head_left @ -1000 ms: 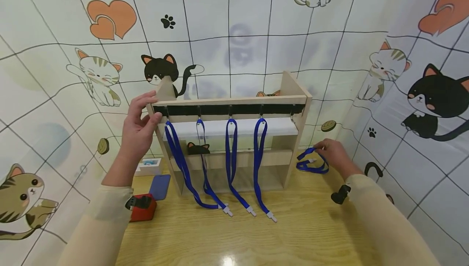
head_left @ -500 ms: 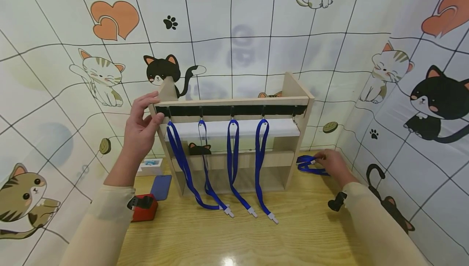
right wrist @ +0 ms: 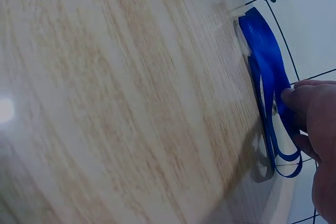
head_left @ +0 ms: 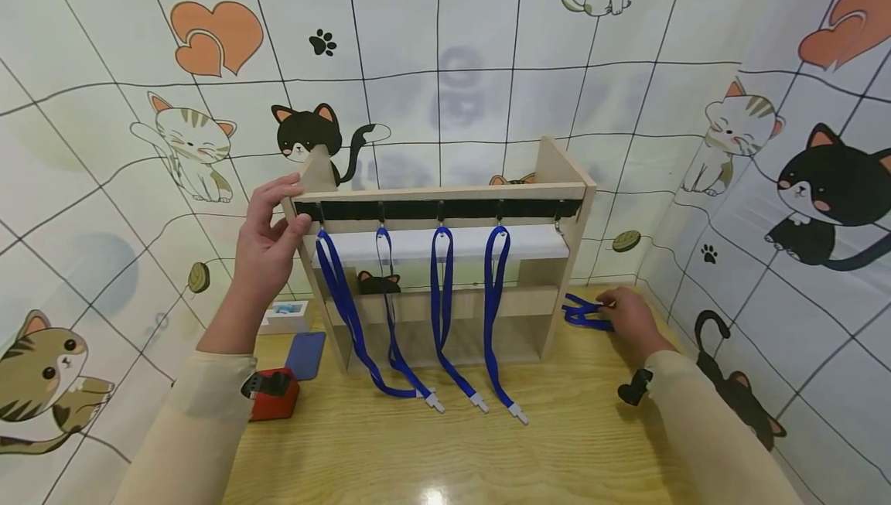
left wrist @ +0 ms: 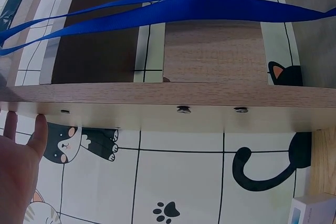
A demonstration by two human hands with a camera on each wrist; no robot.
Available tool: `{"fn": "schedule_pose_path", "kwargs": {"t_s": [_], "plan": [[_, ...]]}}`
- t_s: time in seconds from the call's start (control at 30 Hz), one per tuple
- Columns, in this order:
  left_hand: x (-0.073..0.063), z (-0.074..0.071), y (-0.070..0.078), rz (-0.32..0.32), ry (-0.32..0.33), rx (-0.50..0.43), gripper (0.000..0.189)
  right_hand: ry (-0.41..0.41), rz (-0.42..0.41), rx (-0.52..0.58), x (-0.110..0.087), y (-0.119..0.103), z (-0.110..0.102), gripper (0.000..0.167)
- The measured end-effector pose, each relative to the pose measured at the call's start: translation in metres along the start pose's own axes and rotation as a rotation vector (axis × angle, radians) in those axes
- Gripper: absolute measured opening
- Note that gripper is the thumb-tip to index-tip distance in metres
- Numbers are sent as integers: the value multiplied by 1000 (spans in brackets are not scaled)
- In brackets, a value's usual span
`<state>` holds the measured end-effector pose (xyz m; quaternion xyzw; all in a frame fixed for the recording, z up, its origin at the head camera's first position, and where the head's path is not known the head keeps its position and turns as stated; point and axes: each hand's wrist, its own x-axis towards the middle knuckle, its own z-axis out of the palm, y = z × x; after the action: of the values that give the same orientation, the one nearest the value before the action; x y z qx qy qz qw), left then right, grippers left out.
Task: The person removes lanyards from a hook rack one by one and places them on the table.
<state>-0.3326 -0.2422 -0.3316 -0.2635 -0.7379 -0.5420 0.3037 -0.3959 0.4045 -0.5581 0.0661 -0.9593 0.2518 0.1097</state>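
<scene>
While L hand (head_left: 266,246) grips rack (head_left: 445,192) at ctr-L of head view, R hand (head_left: 629,319), nearer, pinches blue lanyard (right wrist: 273,69) at ctr-R, lying L of fingers, long axis approx. crosswise, rack's R edge just beside, w/ open tabletop (head_left: 529,458) at lower ctr.

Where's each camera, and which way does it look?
Head: on the person's head, looking forward and down at the wooden rack and hanging blue lanyards; left hand, right hand and sleeves show.
Left wrist: worn there, facing the rack's side panel; part of the left hand shows.
Right wrist: worn there, looking across the tabletop to the loose blue lanyard; part of the right hand shows.
Shared: head and right wrist both show the right hand pinching that lanyard.
</scene>
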Motion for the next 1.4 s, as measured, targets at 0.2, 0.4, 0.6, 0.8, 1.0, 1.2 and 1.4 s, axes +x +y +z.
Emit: {"fn": "schedule_pose_path", "kwargs": {"t_s": [0.2,0.4,0.6,0.8,1.0,1.2,1.4], "plan": [[0,0,-1,2,0,-10,42,40,4,44,-8,-10,-2,20],[0,0,0,11,-1,-10,42,190,30,146,-28,-39,-5,26],[0,1,0,6,-3,-2,42,441,129,332,-55,-90,-5,27],[0,1,0,1,-1,2,42,629,66,511,-75,-141,-7,19],[1,1,0,10,2,-3,42,642,-124,584,-84,-187,-6,20],[1,2,0,7,-1,3,42,628,-288,543,-88,-215,0,32],[-1,1,1,8,1,2,42,580,-358,580,-88,-242,4,39]]}}
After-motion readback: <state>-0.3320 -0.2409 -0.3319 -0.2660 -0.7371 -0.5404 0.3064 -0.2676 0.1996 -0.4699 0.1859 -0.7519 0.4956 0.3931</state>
